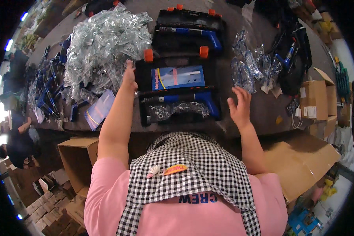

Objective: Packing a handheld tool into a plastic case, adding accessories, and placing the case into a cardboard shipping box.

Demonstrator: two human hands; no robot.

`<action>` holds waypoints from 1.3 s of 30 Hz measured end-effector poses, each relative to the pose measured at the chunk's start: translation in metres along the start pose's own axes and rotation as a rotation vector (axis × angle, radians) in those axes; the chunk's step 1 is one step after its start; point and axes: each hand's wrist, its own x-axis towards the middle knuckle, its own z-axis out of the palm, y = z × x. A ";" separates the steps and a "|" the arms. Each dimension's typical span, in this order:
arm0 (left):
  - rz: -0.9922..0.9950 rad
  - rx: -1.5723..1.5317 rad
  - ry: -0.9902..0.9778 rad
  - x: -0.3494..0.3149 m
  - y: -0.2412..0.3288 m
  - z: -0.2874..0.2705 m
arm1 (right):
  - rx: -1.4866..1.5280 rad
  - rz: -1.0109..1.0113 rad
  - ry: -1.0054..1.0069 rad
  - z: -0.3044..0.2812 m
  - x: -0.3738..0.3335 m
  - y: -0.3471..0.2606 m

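An open black case (142, 114) with orange latches lies at the table's front edge before me. In its near half lies a gun-shaped tool (181, 97) with a blue handle, above a clear bag (177, 110) of small metal parts. A blue booklet (185, 77) with a yellow band rests in the raised lid half. My left hand (129, 76), seen edge-on with fingers stretched out, is at the lid's left side; whether it touches the lid I cannot tell. To the right of the case, my right hand (240, 105) hovers with fingers apart and nothing in them.
A big heap of clear plastic bags (106, 47) sits at the far left, beside loose blue tools (47, 92) and another booklet (100, 109). Behind stands a second open case (161, 41). Bagged blue items (244, 67) lie right. Cardboard boxes (318, 100) flank the table.
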 end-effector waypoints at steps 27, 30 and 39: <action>0.969 1.998 -0.413 -0.157 -0.078 -0.052 | -0.511 -0.378 -0.709 0.043 -0.018 -0.043; 1.038 1.949 -0.379 -0.151 -0.088 -0.061 | -0.491 -0.353 -0.739 0.040 -0.011 -0.049; 1.065 1.637 -0.390 -0.156 -0.069 -0.073 | 0.407 0.084 -0.193 0.041 0.106 0.011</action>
